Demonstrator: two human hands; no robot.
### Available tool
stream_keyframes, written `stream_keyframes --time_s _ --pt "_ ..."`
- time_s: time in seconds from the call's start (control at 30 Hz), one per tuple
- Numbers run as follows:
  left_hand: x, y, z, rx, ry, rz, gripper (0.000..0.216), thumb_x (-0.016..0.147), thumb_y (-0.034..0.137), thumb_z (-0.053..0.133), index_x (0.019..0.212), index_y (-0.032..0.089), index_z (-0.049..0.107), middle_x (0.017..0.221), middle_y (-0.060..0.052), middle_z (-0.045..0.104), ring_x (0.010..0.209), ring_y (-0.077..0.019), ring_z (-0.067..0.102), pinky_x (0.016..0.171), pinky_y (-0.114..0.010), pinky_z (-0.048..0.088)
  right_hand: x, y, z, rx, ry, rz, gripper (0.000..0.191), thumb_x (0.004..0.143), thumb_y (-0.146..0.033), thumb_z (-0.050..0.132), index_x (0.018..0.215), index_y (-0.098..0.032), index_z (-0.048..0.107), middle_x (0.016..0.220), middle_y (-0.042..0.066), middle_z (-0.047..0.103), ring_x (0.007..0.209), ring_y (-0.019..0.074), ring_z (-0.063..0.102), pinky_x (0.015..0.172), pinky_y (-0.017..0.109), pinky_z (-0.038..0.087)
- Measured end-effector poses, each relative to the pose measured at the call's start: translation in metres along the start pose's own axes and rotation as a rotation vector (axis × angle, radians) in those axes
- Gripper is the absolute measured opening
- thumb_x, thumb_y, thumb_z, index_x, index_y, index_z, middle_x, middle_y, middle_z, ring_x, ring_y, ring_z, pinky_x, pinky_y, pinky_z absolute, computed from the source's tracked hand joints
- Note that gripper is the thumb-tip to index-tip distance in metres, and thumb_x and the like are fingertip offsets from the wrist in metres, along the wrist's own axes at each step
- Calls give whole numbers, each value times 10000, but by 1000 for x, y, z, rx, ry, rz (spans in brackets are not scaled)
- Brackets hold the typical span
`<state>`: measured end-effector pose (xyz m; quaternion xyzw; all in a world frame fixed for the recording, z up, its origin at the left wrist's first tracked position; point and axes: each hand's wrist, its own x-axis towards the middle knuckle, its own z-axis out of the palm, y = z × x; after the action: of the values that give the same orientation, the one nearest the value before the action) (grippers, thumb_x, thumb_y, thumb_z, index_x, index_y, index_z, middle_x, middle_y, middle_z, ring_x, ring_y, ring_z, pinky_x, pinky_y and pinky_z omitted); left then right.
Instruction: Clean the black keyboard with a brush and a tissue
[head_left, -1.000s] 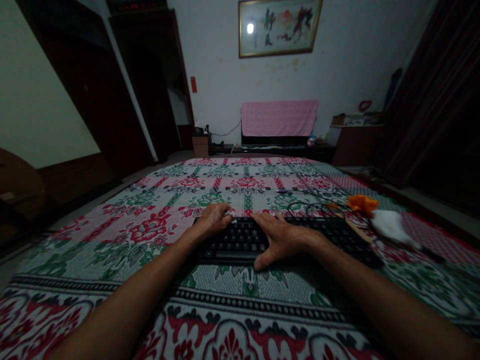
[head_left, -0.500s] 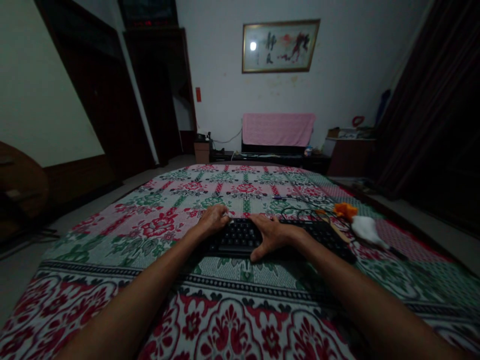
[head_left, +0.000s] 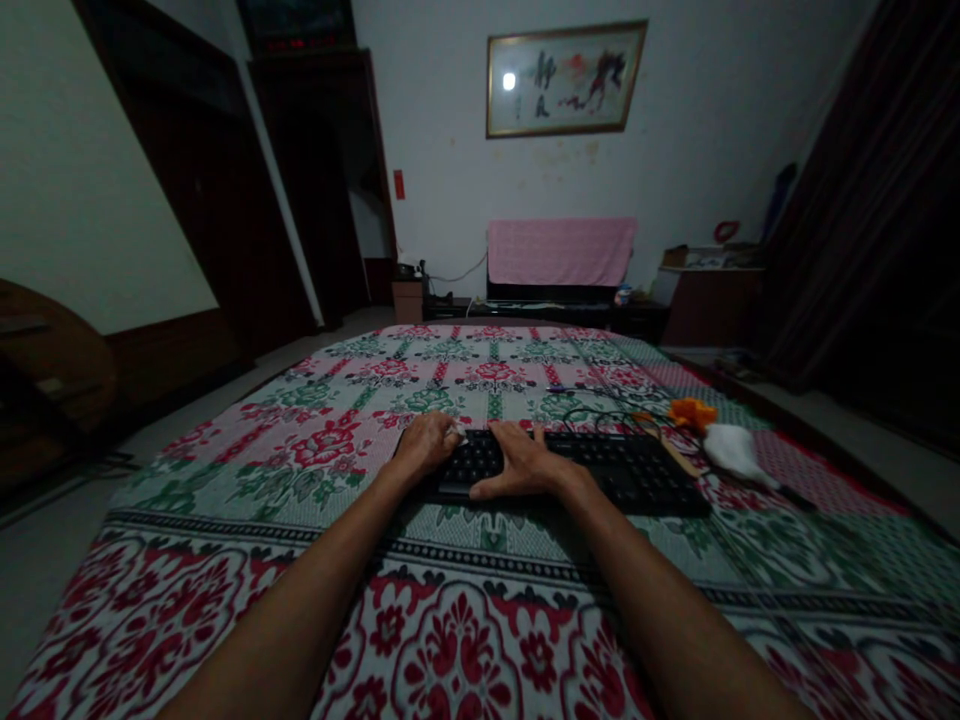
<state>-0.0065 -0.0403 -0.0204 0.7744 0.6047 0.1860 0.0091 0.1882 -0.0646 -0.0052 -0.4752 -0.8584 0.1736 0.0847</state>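
Note:
A black keyboard (head_left: 600,468) lies on a floral bedspread (head_left: 315,450) in front of me. My left hand (head_left: 426,446) rests at the keyboard's left end, its fingers curled round a small white thing that I cannot name. Just right of it, my right hand (head_left: 521,462) lies flat on the keys with fingers stretched out and the thumb along the front edge. The two hands are close together over the left part of the keyboard.
A black cable (head_left: 600,410) coils behind the keyboard. An orange object (head_left: 691,412) and a white object (head_left: 731,450) lie at its right end. Beyond the bed stand a pink-draped low unit (head_left: 561,252), a brown cabinet (head_left: 709,295) and dark doors (head_left: 315,190).
The right hand has slid left along the keys, closer to the left hand. The camera has shifted a little; the left hand stays at the keyboard's left end.

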Motion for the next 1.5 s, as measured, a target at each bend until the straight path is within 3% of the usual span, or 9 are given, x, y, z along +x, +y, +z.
stream_keyframes --time_s 0.23,0.43,0.7,0.83,1.0,1.1,1.23,1.33,1.5 --pt "3 0 4 41 40 -25 222 823 273 474 952 182 631 979 -70 645 937 -204 574 829 -292 411 2 1 -4 -13 -79 10 1273 435 -771 656 1424 -124 183 1485 194 197 1378 379 65 1078 606 -27" --pt "-2 -1 -12 -114 -64 35 236 806 317 479 859 186 669 851 -33 672 825 -178 598 741 -255 425 4 4 1 -21 -72 25 1270 432 -789 641 1429 -143 192 1499 185 170 1383 365 68 1093 577 -34" --pt "0 2 4 103 43 13 239 819 281 459 935 168 636 940 -81 645 897 -210 585 797 -291 415 5 6 2 -22 -58 20 1290 419 -803 630 1429 -131 193 1499 184 172 1381 373 80 1101 562 -34" --pt "1 1 2 21 67 -20 233 808 280 460 893 169 646 914 -71 653 885 -205 590 779 -284 419 5 6 3 -22 -45 6 1277 420 -808 624 1419 -129 210 1487 192 204 1379 362 105 1095 577 -23" --pt "-3 -1 -14 -210 -73 -9 218 754 331 508 792 181 662 724 -10 644 722 -170 586 649 -252 427 7 8 4 -26 -48 21 1276 405 -816 619 1420 -157 213 1491 176 202 1380 363 99 1102 568 -16" --pt "-3 -1 -16 -219 -144 63 184 727 308 531 765 188 664 755 -6 649 756 -165 578 690 -248 437 8 9 6 -25 -41 22 1287 398 -815 624 1422 -153 212 1491 175 204 1377 376 104 1103 566 -18" --pt "-3 0 -8 -96 -63 102 227 754 302 508 867 174 658 919 -53 646 871 -192 570 788 -289 428 9 10 7 -16 -37 23 1296 390 -817 624 1423 -151 213 1488 175 211 1374 386 104 1092 589 -4" --pt "-3 0 -4 -39 -2 83 268 786 302 475 935 165 650 917 -74 646 865 -205 571 796 -312 425 8 9 6 -17 -37 17 1290 397 -814 625 1422 -145 216 1489 181 207 1376 379 101 1087 596 -13" --pt "-3 -5 -10 -202 -28 -1 271 765 340 499 909 181 662 838 -31 664 791 -185 592 717 -274 443 7 8 4 -22 -53 22 1293 416 -805 629 1429 -131 192 1500 184 171 1384 359 84 1094 578 -32"
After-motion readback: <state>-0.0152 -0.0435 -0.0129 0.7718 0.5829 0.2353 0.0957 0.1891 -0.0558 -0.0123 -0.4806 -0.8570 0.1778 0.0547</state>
